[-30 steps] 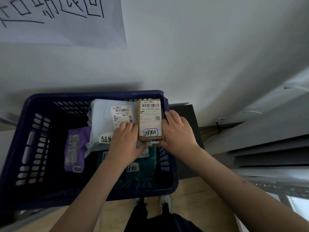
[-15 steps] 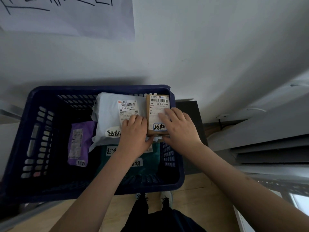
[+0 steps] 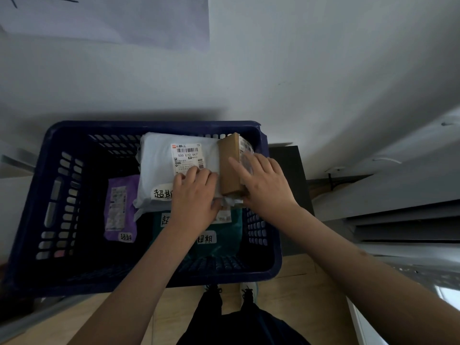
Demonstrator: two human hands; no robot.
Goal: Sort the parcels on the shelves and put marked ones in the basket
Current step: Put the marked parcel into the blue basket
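Note:
A dark blue plastic basket (image 3: pixel 149 127) sits below me against the wall. Inside lie a white bag parcel (image 3: pixel 159 168) with a barcode label and a handwritten mark, a purple parcel (image 3: pixel 119 207) and a teal parcel (image 3: pixel 219 245), each marked. A small brown cardboard box (image 3: pixel 230 165) stands tilted on its edge at the basket's right side, label facing right. My right hand (image 3: pixel 263 185) lies over the box with fingers spread on its label side and thumb on its brown face. My left hand (image 3: pixel 196 195) rests with curled fingers on the white parcel, beside the box.
A white wall rises behind the basket, with a paper sheet (image 3: pixel 124 18) taped at the top left. A dark low cabinet (image 3: pixel 288 195) stands right of the basket. Grey slatted shelving (image 3: pixel 403 220) is further right. Wooden floor (image 3: pixel 298 295) and my shoes (image 3: pixel 249 292) show below.
The brown box has tipped from lying label-up to standing on its edge, label turned right. My right hand moved over it; my left hand slid off the box onto the white parcel.

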